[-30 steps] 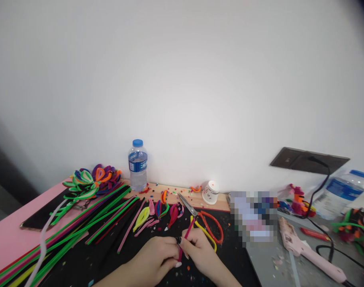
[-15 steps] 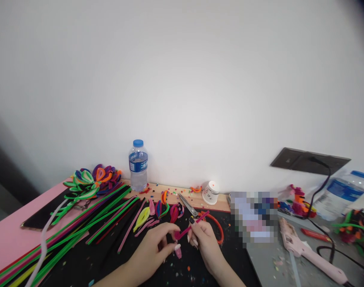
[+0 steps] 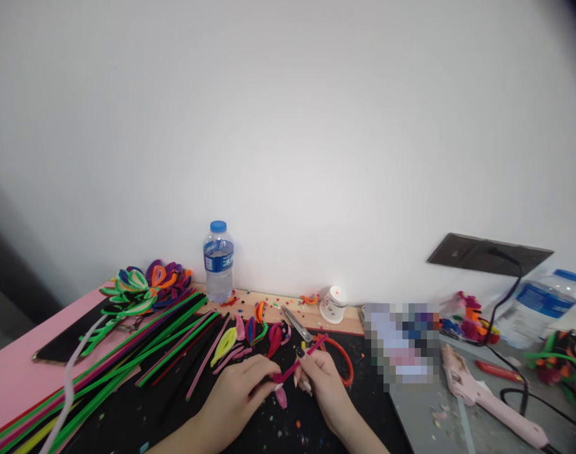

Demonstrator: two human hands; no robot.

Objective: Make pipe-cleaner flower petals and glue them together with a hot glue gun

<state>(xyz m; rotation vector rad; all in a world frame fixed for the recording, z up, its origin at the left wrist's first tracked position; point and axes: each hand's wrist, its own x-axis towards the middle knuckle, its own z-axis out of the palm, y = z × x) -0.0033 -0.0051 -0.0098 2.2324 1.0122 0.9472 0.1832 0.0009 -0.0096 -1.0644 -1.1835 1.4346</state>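
A magenta pipe cleaner runs between my two hands over the black mat. My left hand pinches its lower end, which looks bent over at the fingertips. Further along, my right hand grips the same stem between thumb and forefinger, with the tip sticking out past it. Just under my left fingertips is a light pink loop; whether it is held or lies on the mat I cannot tell. Orange-handled scissors lie behind my right hand. Beyond my left hand are a yellow looped petal and a magenta bundle.
Long pipe cleaners and finished fuzzy flowers lie at the left. A water bottle and an upturned paper cup stand by the wall. On the right are a pink glue gun, its black cord and a red cutter.
My left thumb and fingers have closed together around the lower end of the magenta pipe cleaner. My right hand has barely moved.
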